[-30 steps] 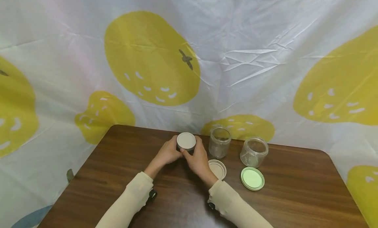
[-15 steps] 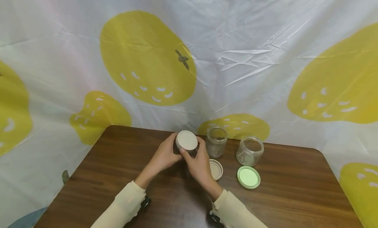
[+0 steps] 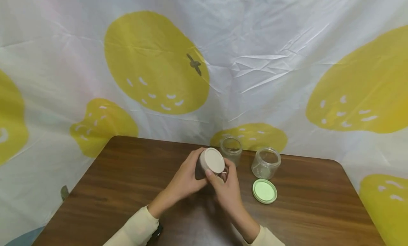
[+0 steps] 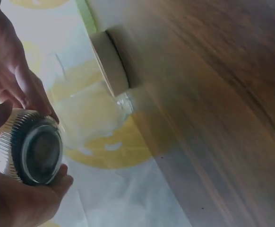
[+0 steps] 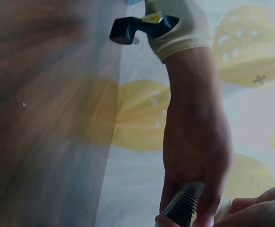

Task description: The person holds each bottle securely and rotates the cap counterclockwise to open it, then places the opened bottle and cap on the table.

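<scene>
A small dark-bodied jar [image 3: 199, 170] with a white lid [image 3: 214, 160] is held between both hands above the table, tilted so the lid faces right and toward me. My left hand [image 3: 184, 177] grips the jar body from the left. At the lid's edge, my right hand [image 3: 229, 193] has its thumb in front and curled fingers on the right side. The left wrist view shows the jar's round base [image 4: 42, 153] and a ridged band beside it. A beige lid [image 4: 111, 64] lies on the table, mostly hidden by my right hand in the head view.
Toward the table's back stand a taller clear jar [image 3: 232, 147], partly behind the held lid, and a wider clear jar [image 3: 266, 163]. In front of the wider one lies a green lid [image 3: 264, 191]. A lemon-print cloth [image 3: 159, 62] hangs behind the brown table [image 3: 302, 210].
Both hands have brought the jar closer and to the right, tipping it from nearly upright to tilted. The beige lid has become mostly covered by the right hand. My head view has shifted slightly.
</scene>
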Demonstrator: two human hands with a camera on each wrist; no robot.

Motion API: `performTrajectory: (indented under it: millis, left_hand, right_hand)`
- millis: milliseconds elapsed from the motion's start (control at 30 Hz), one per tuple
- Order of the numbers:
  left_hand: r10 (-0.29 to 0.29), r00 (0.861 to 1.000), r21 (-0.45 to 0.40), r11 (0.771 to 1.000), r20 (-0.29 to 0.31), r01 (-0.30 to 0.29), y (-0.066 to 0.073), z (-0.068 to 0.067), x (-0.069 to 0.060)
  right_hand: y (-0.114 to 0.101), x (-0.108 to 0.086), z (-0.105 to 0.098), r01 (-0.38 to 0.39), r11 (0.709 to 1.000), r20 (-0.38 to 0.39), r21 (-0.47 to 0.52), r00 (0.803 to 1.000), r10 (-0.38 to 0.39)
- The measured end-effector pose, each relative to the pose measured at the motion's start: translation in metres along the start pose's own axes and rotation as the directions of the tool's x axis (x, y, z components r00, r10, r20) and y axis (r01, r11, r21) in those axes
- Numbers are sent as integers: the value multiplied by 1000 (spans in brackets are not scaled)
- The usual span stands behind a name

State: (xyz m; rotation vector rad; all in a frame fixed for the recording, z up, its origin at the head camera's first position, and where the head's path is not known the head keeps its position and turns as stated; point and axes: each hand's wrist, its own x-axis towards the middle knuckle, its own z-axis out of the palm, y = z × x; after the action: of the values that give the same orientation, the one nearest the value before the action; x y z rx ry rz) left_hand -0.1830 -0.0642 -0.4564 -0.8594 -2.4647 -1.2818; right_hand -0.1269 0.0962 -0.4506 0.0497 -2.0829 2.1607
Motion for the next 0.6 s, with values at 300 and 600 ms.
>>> performTrajectory:
  millis: [300,600]
  left_hand:
    - [80,996,89,993,35,-83,24,4,-7]
    - [158,985,191,967,65,-168,36,8,-9]
  right_hand:
    - [3,-20,-14,46,999,-43,-9,998,-46]
    - [2,-33,-33,42,999,8,-15,999,-42]
